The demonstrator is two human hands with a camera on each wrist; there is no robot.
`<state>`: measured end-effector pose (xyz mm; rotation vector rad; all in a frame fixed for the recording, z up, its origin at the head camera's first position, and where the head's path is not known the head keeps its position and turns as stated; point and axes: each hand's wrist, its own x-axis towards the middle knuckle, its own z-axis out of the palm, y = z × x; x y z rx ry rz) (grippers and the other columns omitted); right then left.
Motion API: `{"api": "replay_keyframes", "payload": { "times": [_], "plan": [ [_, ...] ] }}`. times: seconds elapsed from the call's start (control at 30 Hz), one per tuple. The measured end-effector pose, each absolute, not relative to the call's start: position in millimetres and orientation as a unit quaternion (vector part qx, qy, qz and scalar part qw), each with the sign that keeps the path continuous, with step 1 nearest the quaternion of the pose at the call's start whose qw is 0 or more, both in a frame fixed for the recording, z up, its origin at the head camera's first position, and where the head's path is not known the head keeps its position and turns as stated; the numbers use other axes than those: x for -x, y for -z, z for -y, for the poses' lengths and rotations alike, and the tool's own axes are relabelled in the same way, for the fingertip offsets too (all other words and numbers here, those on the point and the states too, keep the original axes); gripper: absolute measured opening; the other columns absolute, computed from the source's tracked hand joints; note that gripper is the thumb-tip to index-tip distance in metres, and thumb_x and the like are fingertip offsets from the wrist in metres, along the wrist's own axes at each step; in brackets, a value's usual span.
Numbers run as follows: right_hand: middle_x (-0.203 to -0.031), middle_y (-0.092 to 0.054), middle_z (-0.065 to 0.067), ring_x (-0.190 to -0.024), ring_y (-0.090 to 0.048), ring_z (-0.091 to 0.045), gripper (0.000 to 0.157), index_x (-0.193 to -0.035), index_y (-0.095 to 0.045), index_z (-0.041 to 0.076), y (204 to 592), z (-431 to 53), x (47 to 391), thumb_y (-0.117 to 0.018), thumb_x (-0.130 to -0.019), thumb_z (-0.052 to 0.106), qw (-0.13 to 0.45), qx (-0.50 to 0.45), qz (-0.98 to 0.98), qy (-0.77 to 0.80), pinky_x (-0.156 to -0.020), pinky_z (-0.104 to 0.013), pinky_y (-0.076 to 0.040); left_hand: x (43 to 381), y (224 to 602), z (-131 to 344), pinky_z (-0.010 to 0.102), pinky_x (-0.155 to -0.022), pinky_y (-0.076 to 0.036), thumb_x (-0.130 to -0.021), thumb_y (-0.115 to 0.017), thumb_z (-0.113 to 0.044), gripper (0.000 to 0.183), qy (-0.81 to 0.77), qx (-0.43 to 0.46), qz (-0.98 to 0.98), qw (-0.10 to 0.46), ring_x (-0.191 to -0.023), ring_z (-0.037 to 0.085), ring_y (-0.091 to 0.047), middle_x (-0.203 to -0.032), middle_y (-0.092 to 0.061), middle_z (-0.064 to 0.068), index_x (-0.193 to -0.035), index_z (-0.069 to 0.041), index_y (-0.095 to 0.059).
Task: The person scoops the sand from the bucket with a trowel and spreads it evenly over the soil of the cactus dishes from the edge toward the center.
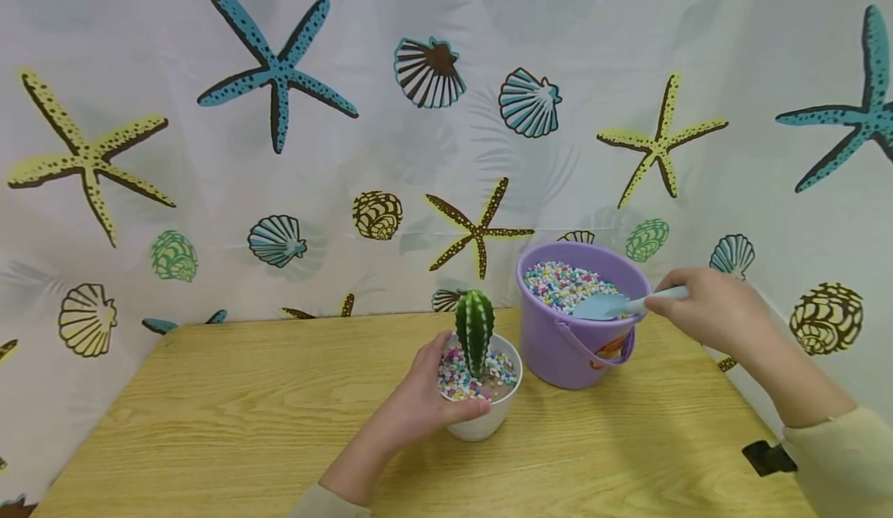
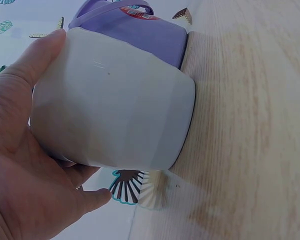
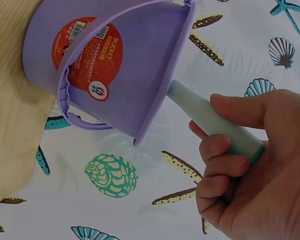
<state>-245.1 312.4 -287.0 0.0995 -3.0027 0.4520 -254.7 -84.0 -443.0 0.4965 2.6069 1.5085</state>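
Note:
A white pot (image 1: 480, 427) stands on the table with a green cactus (image 1: 474, 332) in it, among multicoloured pebbles (image 1: 453, 378) that leave part of the surface bare. My left hand (image 1: 422, 398) grips the pot from its left side, thumb along the near rim. With curled fingers my right hand (image 1: 715, 309) holds the handle of a light blue toy shovel (image 1: 600, 307). The shovel's blade lies over the pebbles inside a purple bucket (image 1: 568, 355), near its right rim. In the right wrist view the bucket's wall hides the blade, and only the shovel handle (image 3: 215, 120) shows.
The bucket stands just behind and right of the pot, its handle (image 1: 593, 351) hanging down in front. A wooden table (image 1: 279, 409) carries both. Behind it hangs a white curtain (image 1: 314, 169) printed with starfish and shells. A small black object (image 1: 767, 457) is by the right sleeve.

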Motion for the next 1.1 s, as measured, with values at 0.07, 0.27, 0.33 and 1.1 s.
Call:
{"api": "replay_keyframes", "payload": {
  "times": [0.07, 0.27, 0.33, 1.1],
  "plan": [
    [-0.114, -0.078, -0.017, -0.091, -0.066, -0.032, 0.048, -0.127, -0.078, 0.004, 289.9, -311.6, 246.9, -0.071, -0.105, 0.047, 0.053, -0.035, 0.986, -0.154, -0.069, -0.043, -0.052, 255.2, 443.4, 84.2, 0.067, -0.124, -0.036, -0.081, -0.098, -0.049, 0.128, -0.494, -0.164, -0.853, 0.042, -0.154, 0.047, -0.041, -0.171, -0.033, 0.026, -0.175, -0.007, -0.022],
    [-0.111, -0.079, -0.015, -0.087, -0.066, -0.031, 0.044, -0.124, -0.079, 0.004, 299.9, -307.1, 252.0, -0.073, -0.105, 0.044, 0.071, -0.039, 0.983, -0.164, -0.064, -0.039, -0.048, 254.7, 443.5, 84.5, 0.067, -0.123, -0.037, -0.081, -0.098, -0.049, 0.128, -0.494, -0.167, -0.853, 0.037, -0.153, 0.048, -0.042, -0.171, -0.033, 0.027, -0.175, -0.007, -0.023],
    [-0.108, -0.078, -0.013, -0.083, -0.063, -0.029, 0.043, -0.123, -0.079, 0.004, 302.5, -306.2, 253.1, -0.073, -0.105, 0.043, 0.075, -0.040, 0.983, -0.165, -0.061, -0.038, -0.046, 254.4, 443.2, 84.6, 0.066, -0.123, -0.037, -0.081, -0.098, -0.048, 0.128, -0.494, -0.169, -0.852, 0.035, -0.153, 0.048, -0.042, -0.170, -0.033, 0.027, -0.175, -0.006, -0.023],
    [-0.117, -0.079, -0.016, -0.093, -0.068, -0.031, 0.041, -0.123, -0.082, 0.005, 311.7, -301.5, 264.2, -0.073, -0.104, 0.040, 0.061, -0.066, 0.983, -0.158, -0.071, -0.047, -0.055, 255.9, 443.6, 82.8, 0.066, -0.124, -0.037, -0.081, -0.098, -0.048, 0.127, -0.492, -0.169, -0.853, 0.033, -0.153, 0.046, -0.042, -0.171, -0.033, 0.026, -0.175, -0.007, -0.023]
  ]
}}
